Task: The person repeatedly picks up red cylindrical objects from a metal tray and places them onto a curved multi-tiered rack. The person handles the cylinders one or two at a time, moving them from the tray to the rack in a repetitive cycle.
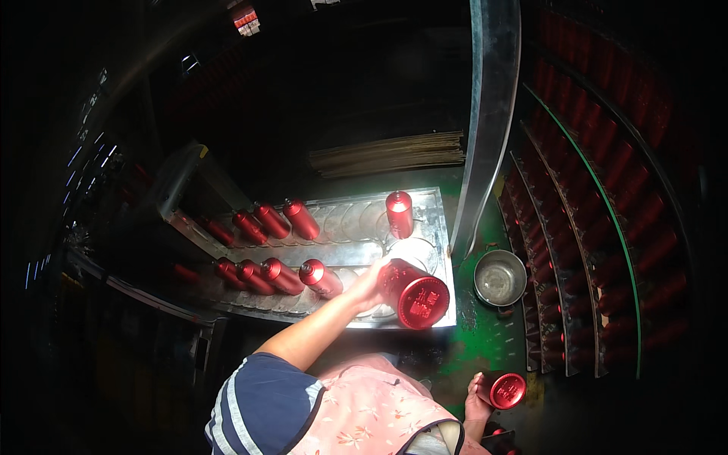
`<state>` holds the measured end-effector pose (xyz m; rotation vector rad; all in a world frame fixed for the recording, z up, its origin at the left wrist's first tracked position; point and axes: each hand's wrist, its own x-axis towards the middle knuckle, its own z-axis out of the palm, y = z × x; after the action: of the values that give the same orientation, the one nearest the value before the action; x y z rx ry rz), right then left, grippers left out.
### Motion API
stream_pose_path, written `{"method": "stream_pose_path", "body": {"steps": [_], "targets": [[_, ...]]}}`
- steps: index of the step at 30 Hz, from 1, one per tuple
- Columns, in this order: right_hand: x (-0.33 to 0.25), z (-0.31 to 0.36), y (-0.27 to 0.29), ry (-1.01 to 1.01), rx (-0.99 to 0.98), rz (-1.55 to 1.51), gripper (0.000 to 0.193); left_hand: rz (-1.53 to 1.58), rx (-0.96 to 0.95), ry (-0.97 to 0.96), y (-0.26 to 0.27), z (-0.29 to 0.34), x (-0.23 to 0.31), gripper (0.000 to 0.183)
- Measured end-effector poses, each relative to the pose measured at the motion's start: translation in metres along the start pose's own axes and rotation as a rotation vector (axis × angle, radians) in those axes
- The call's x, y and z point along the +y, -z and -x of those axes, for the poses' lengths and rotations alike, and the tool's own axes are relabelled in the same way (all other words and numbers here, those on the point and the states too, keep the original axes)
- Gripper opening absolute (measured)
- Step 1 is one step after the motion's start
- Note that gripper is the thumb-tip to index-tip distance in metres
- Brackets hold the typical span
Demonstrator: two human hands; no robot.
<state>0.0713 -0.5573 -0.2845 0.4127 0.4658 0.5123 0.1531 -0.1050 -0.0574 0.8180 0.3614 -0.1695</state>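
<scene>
My left hand (370,288) is closed round a shiny red bottle (422,302), held over the near right corner of a metal conveyor (446,292). Its embossed round base faces up toward me, and its neck end is hidden. Low on the right, my right hand (476,400) grips a second red bottle (507,390), also with the base turned up. On the conveyor stand two rows of similar narrow-necked bottles: a far row with a bottle (301,219), and a near row with another bottle (321,279). One bottle (399,214) stands alone near the right end.
A metal pot (500,277) sits on the green floor (466,334) right of the conveyor. Farther right rise racks (580,250) packed with red bottles. A tall metal post (494,98) stands behind the conveyor's right end. Flat boards (390,154) lie stacked beyond it.
</scene>
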Motion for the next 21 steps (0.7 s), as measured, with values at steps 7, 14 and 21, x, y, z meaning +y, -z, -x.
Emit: {"method": "stream_pose_path", "body": {"steps": [7, 14, 21], "targets": [[0.095, -0.103, -0.056, 0.044, -0.125, 0.506, 0.046, -0.405, 0.505, -0.668, 0.153, 0.065, 0.176, 0.048], [0.294, -0.226, -0.165, 0.405, -0.266, 1.266, 0.066, -1.434, 0.944, -0.675, 0.29, -0.048, 0.211, 0.054], [0.524, -0.401, -0.13, 0.716, -0.874, 2.428, 0.045, -1.469, 0.915, -0.373, 0.38, -0.067, 0.198, 0.057]]}}
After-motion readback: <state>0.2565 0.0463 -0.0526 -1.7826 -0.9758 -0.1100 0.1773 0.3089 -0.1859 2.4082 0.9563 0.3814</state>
